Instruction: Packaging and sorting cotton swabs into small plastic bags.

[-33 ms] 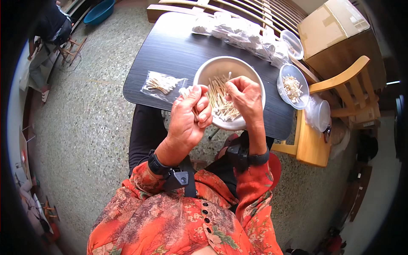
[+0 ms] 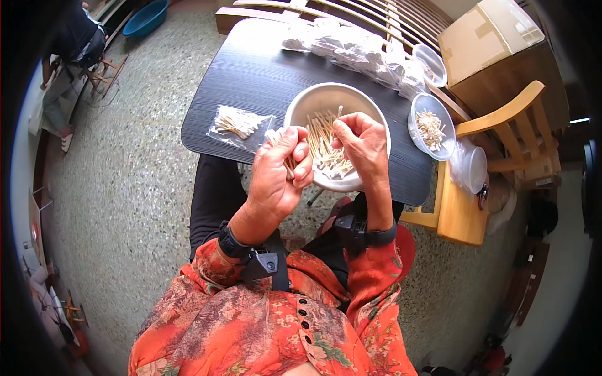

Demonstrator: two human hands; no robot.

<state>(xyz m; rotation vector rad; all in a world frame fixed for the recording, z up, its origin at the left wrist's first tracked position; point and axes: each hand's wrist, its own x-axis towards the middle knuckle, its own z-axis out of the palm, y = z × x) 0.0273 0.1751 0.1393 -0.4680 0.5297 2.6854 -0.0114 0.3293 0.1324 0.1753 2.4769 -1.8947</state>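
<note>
My left hand (image 2: 277, 172) is closed around a small bundle of cotton swabs (image 2: 272, 136); their white tips poke out past the thumb. Above the right side of a pale round bowl (image 2: 301, 99), my right hand (image 2: 364, 147) pinches a single cotton swab (image 2: 340, 111) between thumb and fingertips, its white end pointing up. Loose wooden-stick cotton swabs (image 2: 323, 141) lie heaped inside that bowl, partly hidden by both hands. To the left of the bowl, a clear plastic bag (image 2: 221, 130) lies flat on the dark table (image 2: 251, 69) with more swabs in it.
Several filled clear bags (image 2: 357, 50) line the table's far edge. A clear tub (image 2: 414, 125) of swabs stands at the right, near a wooden chair (image 2: 461, 207) bearing another tub (image 2: 473, 168). Behind it sits a cardboard box (image 2: 489, 44). Another person (image 2: 78, 37) is far left.
</note>
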